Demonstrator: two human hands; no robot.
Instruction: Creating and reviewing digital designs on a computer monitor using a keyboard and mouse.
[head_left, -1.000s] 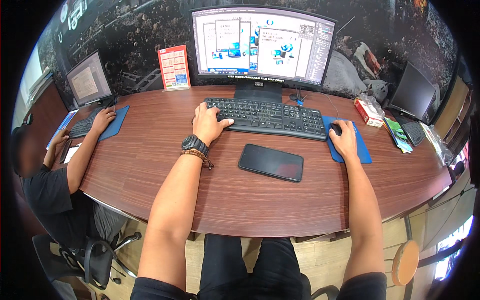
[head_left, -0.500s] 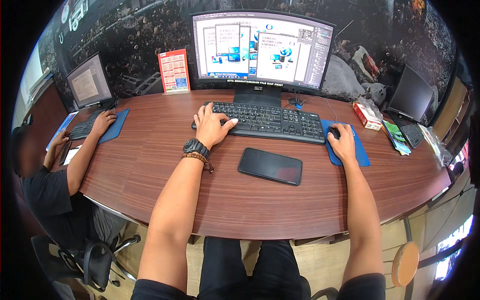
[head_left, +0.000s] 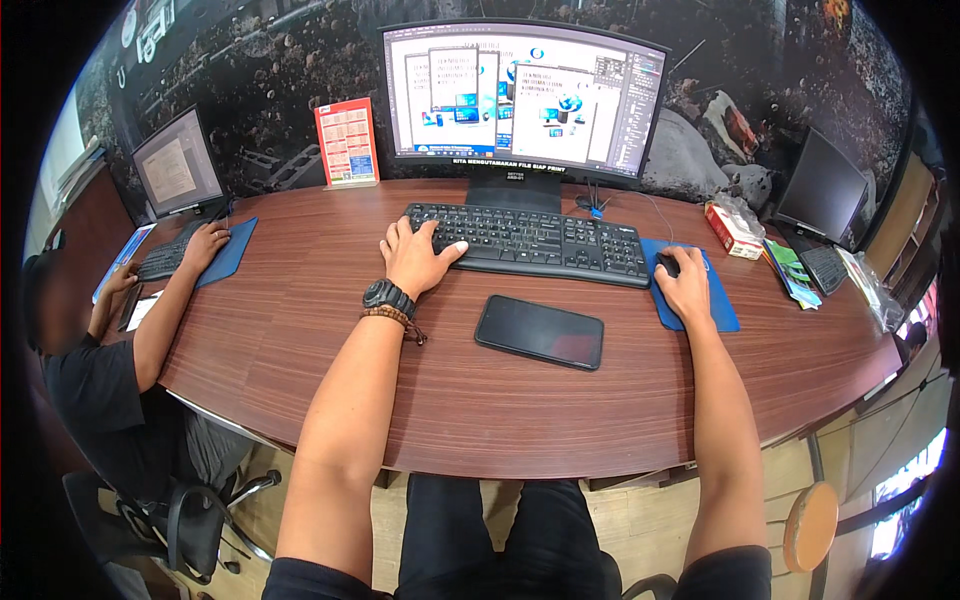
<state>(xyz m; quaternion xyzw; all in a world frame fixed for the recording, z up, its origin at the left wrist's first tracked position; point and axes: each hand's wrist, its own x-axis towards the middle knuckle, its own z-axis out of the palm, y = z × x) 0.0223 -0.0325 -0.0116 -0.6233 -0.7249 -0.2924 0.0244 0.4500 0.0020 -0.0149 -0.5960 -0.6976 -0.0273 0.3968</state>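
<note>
My left hand (head_left: pixel 418 258) rests with fingers spread on the left end of a black keyboard (head_left: pixel 540 243). A dark watch and a beaded bracelet circle that wrist. Over at the right, my right hand (head_left: pixel 686 287) is closed around a black computer mouse (head_left: pixel 666 264), which it partly hides. Under the mouse lies a blue mouse pad (head_left: pixel 722 312). Between my forearms a black smartphone (head_left: pixel 540 332) lies flat, its screen dark. Behind the keyboard stands a curved monitor (head_left: pixel 560 105) showing page layouts with blue pictures in an editing program.
A red and white desk calendar (head_left: pixel 347 143) stands left of the monitor. To the left, another person (head_left: pixel 110 400) works at a second keyboard and monitor (head_left: pixel 178 165). A red and white box (head_left: pixel 735 233), packets and a dark monitor (head_left: pixel 822 185) occupy the desk's right side.
My left hand has shifted slightly down and left on the keyboard, its fingers moving off the upper keys. My right hand stays on the mouse.
</note>
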